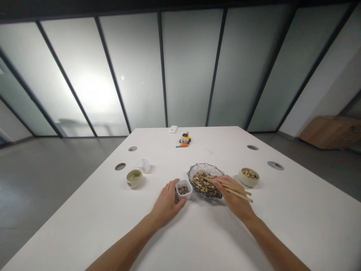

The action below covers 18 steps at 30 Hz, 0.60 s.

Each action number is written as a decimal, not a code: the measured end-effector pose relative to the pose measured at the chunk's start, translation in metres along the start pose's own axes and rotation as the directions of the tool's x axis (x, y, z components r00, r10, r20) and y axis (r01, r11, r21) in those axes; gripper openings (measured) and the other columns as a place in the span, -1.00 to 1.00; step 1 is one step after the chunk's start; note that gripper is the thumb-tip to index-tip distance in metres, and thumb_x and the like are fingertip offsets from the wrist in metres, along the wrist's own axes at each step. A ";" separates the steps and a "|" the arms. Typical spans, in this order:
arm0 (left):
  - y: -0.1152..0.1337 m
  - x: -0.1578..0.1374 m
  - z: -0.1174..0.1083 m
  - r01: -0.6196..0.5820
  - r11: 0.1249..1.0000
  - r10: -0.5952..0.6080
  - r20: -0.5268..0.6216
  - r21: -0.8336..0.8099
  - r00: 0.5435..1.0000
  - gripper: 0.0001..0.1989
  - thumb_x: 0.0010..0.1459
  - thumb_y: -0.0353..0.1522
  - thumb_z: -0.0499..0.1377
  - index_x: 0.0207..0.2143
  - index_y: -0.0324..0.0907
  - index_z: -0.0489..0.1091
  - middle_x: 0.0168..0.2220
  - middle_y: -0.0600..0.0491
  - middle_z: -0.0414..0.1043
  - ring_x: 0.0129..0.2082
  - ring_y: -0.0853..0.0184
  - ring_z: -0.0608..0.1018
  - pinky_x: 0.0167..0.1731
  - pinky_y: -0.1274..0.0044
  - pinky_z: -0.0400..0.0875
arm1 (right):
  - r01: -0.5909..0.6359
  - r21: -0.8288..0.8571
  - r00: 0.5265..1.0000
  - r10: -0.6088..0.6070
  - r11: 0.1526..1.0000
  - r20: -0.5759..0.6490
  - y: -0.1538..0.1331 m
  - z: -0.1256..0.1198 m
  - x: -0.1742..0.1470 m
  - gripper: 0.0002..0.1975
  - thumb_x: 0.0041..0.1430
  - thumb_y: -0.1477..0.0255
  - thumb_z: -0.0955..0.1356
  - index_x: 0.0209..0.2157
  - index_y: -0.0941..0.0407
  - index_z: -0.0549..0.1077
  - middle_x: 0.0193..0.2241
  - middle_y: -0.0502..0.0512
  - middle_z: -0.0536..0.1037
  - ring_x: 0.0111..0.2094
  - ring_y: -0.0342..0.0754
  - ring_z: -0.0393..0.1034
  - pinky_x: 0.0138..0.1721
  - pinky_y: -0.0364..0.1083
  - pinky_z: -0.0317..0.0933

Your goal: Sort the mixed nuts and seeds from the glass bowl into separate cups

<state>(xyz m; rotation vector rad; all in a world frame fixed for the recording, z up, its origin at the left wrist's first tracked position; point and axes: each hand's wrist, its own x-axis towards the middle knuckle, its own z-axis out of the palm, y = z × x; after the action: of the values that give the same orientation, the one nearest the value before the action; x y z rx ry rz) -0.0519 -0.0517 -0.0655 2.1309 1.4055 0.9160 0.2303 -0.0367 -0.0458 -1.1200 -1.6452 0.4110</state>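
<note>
Glossy glass bowl (207, 195), wooden chopsticks (239, 190), smooth plastic cup (184, 182)

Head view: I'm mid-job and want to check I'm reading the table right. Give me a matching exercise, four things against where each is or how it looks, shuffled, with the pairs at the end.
Things
1. Chopsticks
2. White cup of dark seeds
3. Glass bowl
4. Orange toy carrot

Places and looks
A. See-through, with pale and dark pieces in it
B. Beside the yellow toy vehicle
C. In the right hand
D. Between the thumb and fingers of the left hand

Pairs: 1-C, 2-D, 3-A, 4-B
</note>
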 end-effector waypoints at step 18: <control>-0.001 -0.001 0.001 0.008 1.000 -0.008 0.006 -0.008 1.000 -0.37 0.26 -0.33 0.30 0.34 -0.12 0.24 0.28 -0.18 0.43 0.27 0.00 0.48 0.31 0.15 0.34 | 0.009 0.012 0.999 -0.010 1.000 0.047 -0.010 -0.002 0.001 -0.62 0.41 0.06 0.39 -0.28 0.04 0.68 -0.25 0.14 0.71 -0.21 0.07 0.63 -0.07 0.04 0.55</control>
<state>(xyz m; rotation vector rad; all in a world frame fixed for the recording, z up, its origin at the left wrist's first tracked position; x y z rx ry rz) -0.0525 -0.0517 -0.0669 2.1192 1.4042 0.9101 0.2275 -0.0410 -0.0375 -1.1006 -1.6860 0.4431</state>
